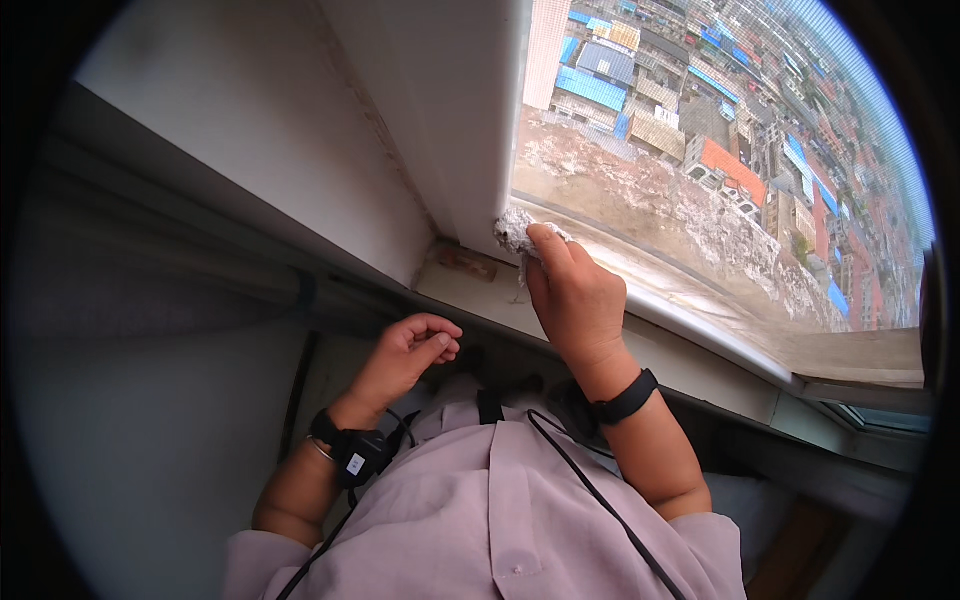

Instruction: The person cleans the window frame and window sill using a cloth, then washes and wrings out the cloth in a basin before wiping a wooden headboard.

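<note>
"Where do we have the crumpled rag (513, 230)?"

"In our right hand (583, 300), at the lower left corner of the window, where the white upright (511, 120) meets the bottom rail (690, 312)."

"How are those fingers set?"

"Bent and nearly closed, with the forefinger laid over the rag and the thumb below. We have it pinched near the fingertips, so no wide gap shows. How hard we grip, we cannot tell."

"Which way does the rag lie from them?"

"Mostly to the left, just past the forefinger's tip, right up against the corner. A smaller fold shows on the other side of that finger, and a ragged end hangs beneath, over the pale sill (500, 298)."

"Does it have a long axis we can use?"

"Not a clear one; it is bunched up. The visible bulk runs roughly sideways, from the corner back toward our knuckles. It seems to touch the frame, though we cannot tell whether we are pressing."

"And our left hand (402, 358)?"

"Lower and further left, short of the sill and well apart from the rag. Its fingers are loosely curled, the thumb close to them, and we see nothing in its grasp."

"So our right is the nearer one to that corner?"

"Plainly. The bottom rail slants away from it, down to our right."
</note>
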A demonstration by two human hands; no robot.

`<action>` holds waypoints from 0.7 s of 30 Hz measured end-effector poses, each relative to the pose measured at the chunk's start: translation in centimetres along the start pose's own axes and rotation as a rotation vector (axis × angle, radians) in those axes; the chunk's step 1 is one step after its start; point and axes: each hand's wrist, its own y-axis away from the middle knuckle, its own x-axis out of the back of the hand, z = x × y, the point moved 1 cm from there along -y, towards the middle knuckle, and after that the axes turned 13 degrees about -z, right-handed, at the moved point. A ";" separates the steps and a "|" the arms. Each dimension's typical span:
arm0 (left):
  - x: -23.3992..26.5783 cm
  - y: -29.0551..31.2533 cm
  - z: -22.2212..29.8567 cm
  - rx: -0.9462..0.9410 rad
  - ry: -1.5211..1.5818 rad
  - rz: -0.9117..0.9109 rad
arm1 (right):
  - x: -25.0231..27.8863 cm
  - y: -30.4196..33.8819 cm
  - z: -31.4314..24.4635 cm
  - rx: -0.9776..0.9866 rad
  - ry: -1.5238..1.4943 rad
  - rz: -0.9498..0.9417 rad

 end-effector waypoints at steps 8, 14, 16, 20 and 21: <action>-0.3 -0.9 -1.0 -0.002 0.049 -0.103 | -2.0 -0.7 -0.5 -0.054 0.165 -0.274; -0.1 -0.7 -0.3 0.019 0.050 -0.153 | 2.7 -1.2 -0.4 -0.138 0.260 -0.641; 0.0 -0.9 -0.6 0.013 0.082 -0.160 | 2.5 0.4 0.2 -0.150 0.256 -0.592; 0.4 -1.3 -0.7 0.035 0.070 -0.170 | 1.1 0.6 -0.1 -0.185 0.206 -0.514; 0.3 -1.2 -0.7 0.065 0.082 -0.183 | 0.6 0.4 -0.4 -0.185 0.154 -0.522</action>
